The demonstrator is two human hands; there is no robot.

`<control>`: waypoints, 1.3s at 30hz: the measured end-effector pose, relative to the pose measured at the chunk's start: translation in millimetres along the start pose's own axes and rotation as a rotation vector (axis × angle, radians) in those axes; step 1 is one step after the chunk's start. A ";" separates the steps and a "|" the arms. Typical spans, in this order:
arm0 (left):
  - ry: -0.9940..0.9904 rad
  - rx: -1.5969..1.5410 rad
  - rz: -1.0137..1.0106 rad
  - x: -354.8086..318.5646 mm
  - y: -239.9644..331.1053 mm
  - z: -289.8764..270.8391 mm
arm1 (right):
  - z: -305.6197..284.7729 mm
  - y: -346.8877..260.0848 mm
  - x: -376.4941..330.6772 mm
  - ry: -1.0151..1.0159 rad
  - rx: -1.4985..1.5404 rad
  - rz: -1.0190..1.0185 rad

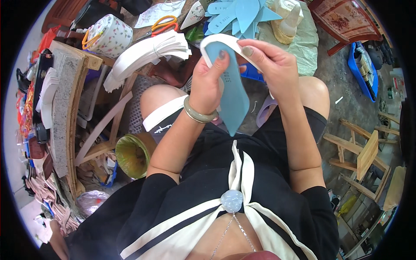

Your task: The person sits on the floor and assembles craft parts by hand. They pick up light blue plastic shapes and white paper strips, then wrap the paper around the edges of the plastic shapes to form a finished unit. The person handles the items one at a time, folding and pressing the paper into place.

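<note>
Above my lap I hold a pale blue shoe insole (pixel 236 102), its pointed end hanging down toward me. A white strip (pixel 212 41) curves around its rounded far end. My left hand (pixel 207 84) is closed on the insole, thumb pressed flat on its face near the strip. With thumb and fingers, my right hand (pixel 277 65) pinches the white strip at the insole's right edge. Part of the strip is hidden behind my right hand. A bundle of similar white strips (pixel 149 54) lies beyond my left hand, tied in the middle.
Orange-handled scissors (pixel 164 25), a pile of blue insoles (pixel 238 17) and a pale container (pixel 288 24) are on the worktop. A yellow-green bin (pixel 134 156) stands left of my lap. Wooden stools (pixel 362 151) and a blue basket (pixel 366 73) are at right.
</note>
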State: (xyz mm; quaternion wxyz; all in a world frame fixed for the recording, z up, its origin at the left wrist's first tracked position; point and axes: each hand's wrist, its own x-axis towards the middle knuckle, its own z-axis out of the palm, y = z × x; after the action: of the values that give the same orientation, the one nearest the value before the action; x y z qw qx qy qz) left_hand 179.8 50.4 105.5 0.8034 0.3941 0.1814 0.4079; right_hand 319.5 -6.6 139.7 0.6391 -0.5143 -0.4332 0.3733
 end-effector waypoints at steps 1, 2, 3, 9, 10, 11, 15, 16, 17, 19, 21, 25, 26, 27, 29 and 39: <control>0.010 -0.009 0.040 2.5 0.7 -1.3 | 3.4 2.9 -3.0 0.043 -0.096 -0.069; 0.019 -0.018 0.080 5.0 0.7 -0.9 | 6.3 14.3 -5.3 0.090 -0.165 -0.175; 0.033 -0.029 0.122 5.7 -0.6 -0.1 | 7.2 19.2 -7.6 0.088 -0.253 -0.239; 0.141 -0.081 0.233 2.7 -3.5 9.0 | 18.0 25.8 -24.9 0.127 -0.495 -0.366; 0.147 -0.070 0.254 2.6 -3.6 9.0 | 20.6 26.8 -26.2 0.156 -0.490 -0.376; 0.135 -0.063 0.264 1.9 -2.8 9.3 | 21.2 26.7 -27.3 0.147 -0.476 -0.360; 0.089 -0.048 0.279 -2.3 -1.5 10.6 | 21.3 29.2 -27.6 0.117 -0.395 -0.299; 0.078 -0.047 0.276 -3.0 -2.1 10.7 | 21.0 30.5 -27.1 0.113 -0.366 -0.283; 0.068 -0.021 0.282 -3.8 -3.2 10.7 | 18.4 26.9 -26.8 0.038 -0.366 -0.197; 0.050 0.029 0.294 -6.0 -7.1 9.7 | 11.1 16.6 -25.9 -0.112 -0.363 -0.025; -0.005 0.179 0.275 -5.9 -9.3 -0.9 | 9.7 19.3 -25.0 -0.093 -0.312 -0.029; 0.116 0.108 0.262 -6.2 -8.5 1.1 | 7.7 29.1 -29.6 0.014 -0.153 -0.032; 0.133 0.076 0.272 -6.0 -6.4 2.0 | 3.6 26.8 -30.8 -0.016 -0.242 -0.045; 0.151 0.044 0.279 -6.6 -4.8 2.1 | -2.6 22.8 -34.0 -0.045 -0.330 -0.054; 0.170 -0.006 0.291 -8.4 -0.8 2.6 | -5.1 21.6 -38.9 -0.063 -0.404 -0.063; 0.073 0.218 0.226 -15.2 -14.4 7.0 | 0.1 32.2 -33.4 -0.056 -0.399 -0.099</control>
State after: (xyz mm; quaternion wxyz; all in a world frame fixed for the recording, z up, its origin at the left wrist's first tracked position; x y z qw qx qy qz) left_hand 182.3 29.7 98.1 0.6977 0.4817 0.2082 0.4877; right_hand 306.9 -31.1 102.4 0.5299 -0.5981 -0.5410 0.2622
